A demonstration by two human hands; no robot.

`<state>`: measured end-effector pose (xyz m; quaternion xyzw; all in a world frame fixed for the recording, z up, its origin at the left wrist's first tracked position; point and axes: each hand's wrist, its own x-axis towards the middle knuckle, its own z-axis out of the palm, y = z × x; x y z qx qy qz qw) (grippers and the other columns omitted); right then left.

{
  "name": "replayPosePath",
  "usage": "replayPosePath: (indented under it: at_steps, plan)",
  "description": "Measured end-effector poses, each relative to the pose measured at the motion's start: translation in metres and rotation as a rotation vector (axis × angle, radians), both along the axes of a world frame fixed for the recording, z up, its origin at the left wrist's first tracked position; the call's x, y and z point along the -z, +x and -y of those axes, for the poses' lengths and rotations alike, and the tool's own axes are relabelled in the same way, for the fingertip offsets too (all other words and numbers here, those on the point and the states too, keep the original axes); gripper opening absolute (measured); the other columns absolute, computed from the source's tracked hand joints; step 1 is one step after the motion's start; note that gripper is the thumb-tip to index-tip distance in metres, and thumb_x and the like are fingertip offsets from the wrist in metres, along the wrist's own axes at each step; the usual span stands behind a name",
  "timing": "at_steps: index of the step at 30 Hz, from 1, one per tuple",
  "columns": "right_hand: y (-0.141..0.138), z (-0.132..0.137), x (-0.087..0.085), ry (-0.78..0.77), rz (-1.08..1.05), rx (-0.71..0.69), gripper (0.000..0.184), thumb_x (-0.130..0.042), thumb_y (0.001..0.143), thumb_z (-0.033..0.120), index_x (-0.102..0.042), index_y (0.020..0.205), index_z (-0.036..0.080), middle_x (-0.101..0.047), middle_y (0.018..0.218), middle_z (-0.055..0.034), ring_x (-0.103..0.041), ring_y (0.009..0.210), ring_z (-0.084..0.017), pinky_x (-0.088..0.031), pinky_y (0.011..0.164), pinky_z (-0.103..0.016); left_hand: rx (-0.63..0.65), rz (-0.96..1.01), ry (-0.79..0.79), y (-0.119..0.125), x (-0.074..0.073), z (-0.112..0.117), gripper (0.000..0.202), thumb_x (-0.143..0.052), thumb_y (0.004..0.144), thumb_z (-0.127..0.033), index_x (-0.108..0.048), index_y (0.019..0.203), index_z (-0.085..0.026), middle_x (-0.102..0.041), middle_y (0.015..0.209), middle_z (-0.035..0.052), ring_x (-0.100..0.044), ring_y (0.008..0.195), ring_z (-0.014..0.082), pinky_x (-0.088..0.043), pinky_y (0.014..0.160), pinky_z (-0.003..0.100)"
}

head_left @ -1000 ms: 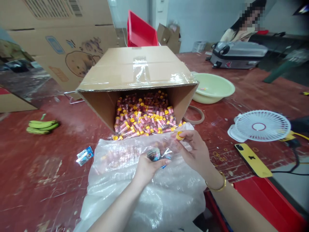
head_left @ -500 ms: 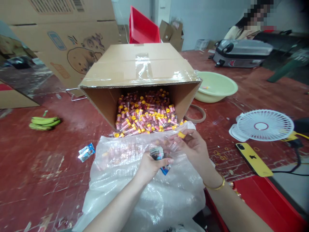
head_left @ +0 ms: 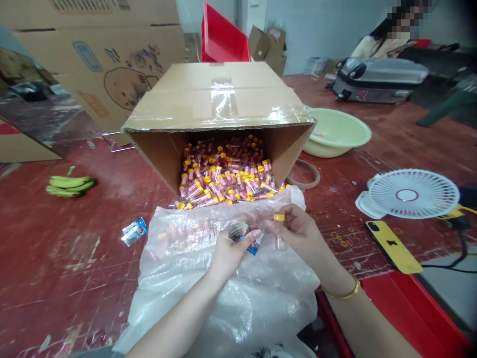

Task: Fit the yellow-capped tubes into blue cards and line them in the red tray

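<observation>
My left hand (head_left: pixel 230 249) is closed on a small rolled printed card (head_left: pixel 244 234), held over a clear plastic bag (head_left: pixel 231 293). My right hand (head_left: pixel 300 233) pinches a clear tube with a yellow cap (head_left: pixel 279 230), hanging cap up beside the card. Just beyond my hands a cardboard box (head_left: pixel 216 102) lies on its side, its open mouth spilling several yellow-capped pink tubes (head_left: pixel 223 176) toward the bag.
On the red floor lie a loose printed card (head_left: pixel 134 231), green bananas (head_left: pixel 69 185), a pale green basin (head_left: pixel 337 132), a tape ring (head_left: pixel 305 175), a white fan (head_left: pixel 412 194) and a yellow phone (head_left: pixel 393 246). A red tray (head_left: pixel 410 313) sits at lower right. A person sits behind a suitcase (head_left: pixel 378 79).
My right hand has turned the tube from lying sideways to hanging cap up and moved it closer to the card. My left hand has curled the card tighter.
</observation>
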<state>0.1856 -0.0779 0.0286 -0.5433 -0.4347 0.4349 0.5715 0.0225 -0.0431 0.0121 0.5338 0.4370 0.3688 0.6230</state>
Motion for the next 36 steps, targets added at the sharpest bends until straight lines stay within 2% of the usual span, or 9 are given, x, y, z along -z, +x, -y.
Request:
replayPosePath:
  at_steps: [4,7,11,14,17,24,27,32,36]
  plan:
    - [-0.006,-0.003,-0.003,-0.113,-0.039,-0.074,0.037,-0.082,0.061,0.036,-0.051,0.076,0.021,-0.063,0.070,0.0014,-0.056,0.058,-0.011,-0.045,0.052,-0.023,0.002,0.044,-0.072,0.001,0.000,0.001,0.030,-0.072,0.075,-0.046,-0.068,0.073,-0.016,-0.063,0.067,0.0009,-0.056,0.062,0.0142,-0.047,0.062,0.024]
    - [-0.007,-0.003,-0.001,-0.111,-0.020,-0.043,0.039,-0.083,0.059,0.037,-0.051,0.074,0.021,-0.064,0.070,0.0008,-0.058,0.060,-0.013,-0.047,0.052,-0.024,0.028,0.122,-0.257,0.000,-0.004,0.005,0.039,-0.071,0.073,-0.054,-0.068,0.080,-0.015,-0.064,0.067,0.0024,-0.058,0.058,0.0154,-0.050,0.058,0.027]
    - [-0.001,-0.003,0.008,-0.116,-0.030,-0.024,0.040,-0.082,0.062,0.041,-0.050,0.077,0.022,-0.063,0.066,0.0022,-0.053,0.051,-0.011,-0.043,0.044,-0.023,0.155,0.180,-0.452,-0.005,-0.009,0.009,0.042,-0.079,0.066,-0.047,-0.070,0.091,-0.015,-0.071,0.077,0.0077,-0.066,0.065,0.0195,-0.054,0.059,0.031]
    - [0.006,-0.005,0.010,-0.050,-0.012,0.045,0.036,-0.073,0.074,0.046,-0.045,0.079,0.023,-0.055,0.059,0.0057,-0.049,0.048,-0.010,-0.039,0.044,-0.022,0.171,0.152,-0.413,-0.008,-0.007,0.010,0.034,-0.081,0.064,-0.044,-0.070,0.078,-0.014,-0.071,0.071,0.0072,-0.065,0.060,0.0173,-0.051,0.056,0.027]
    - [0.008,-0.011,0.001,0.119,0.038,0.099,0.031,-0.067,0.082,0.043,-0.043,0.082,0.024,-0.056,0.070,0.0039,-0.053,0.060,-0.011,-0.045,0.054,-0.024,0.162,0.129,-0.330,-0.008,-0.006,0.010,0.033,-0.085,0.058,-0.041,-0.068,0.065,-0.014,-0.066,0.060,0.0043,-0.060,0.053,0.0148,-0.047,0.052,0.025]
    - [-0.003,-0.013,-0.028,0.362,0.321,0.010,0.022,-0.065,0.084,0.027,-0.043,0.088,0.025,-0.056,0.086,0.0002,-0.057,0.078,-0.014,-0.048,0.071,-0.029,0.141,0.123,-0.274,-0.006,-0.009,0.009,0.034,-0.087,0.055,-0.039,-0.066,0.060,-0.013,-0.063,0.054,0.0024,-0.055,0.049,0.0129,-0.045,0.048,0.024]
    - [-0.007,-0.014,-0.024,0.288,0.322,-0.050,0.024,-0.068,0.082,0.031,-0.045,0.084,0.024,-0.055,0.082,0.0003,-0.056,0.075,-0.014,-0.048,0.067,-0.029,0.133,0.126,-0.300,-0.005,-0.008,0.009,0.034,-0.088,0.054,-0.038,-0.067,0.063,-0.012,-0.063,0.054,0.0030,-0.056,0.048,0.0125,-0.046,0.048,0.023]
    - [-0.005,-0.016,-0.001,0.033,-0.004,-0.077,0.033,-0.067,0.080,0.048,-0.044,0.080,0.024,-0.056,0.070,0.0017,-0.058,0.066,-0.015,-0.051,0.061,-0.029,0.132,0.259,-0.468,-0.001,-0.011,0.013,0.039,-0.085,0.061,-0.041,-0.071,0.084,-0.013,-0.072,0.076,0.0085,-0.067,0.066,0.0203,-0.055,0.058,0.030]
    - [-0.001,0.003,0.011,0.043,-0.034,-0.213,0.039,-0.069,0.078,0.050,-0.046,0.099,0.026,-0.062,0.095,-0.0034,-0.061,0.086,-0.019,-0.054,0.073,-0.033,0.102,0.364,-0.618,0.008,-0.018,0.011,0.046,-0.086,0.060,-0.039,-0.070,0.096,-0.014,-0.073,0.082,0.0096,-0.069,0.073,0.0234,-0.057,0.060,0.032]
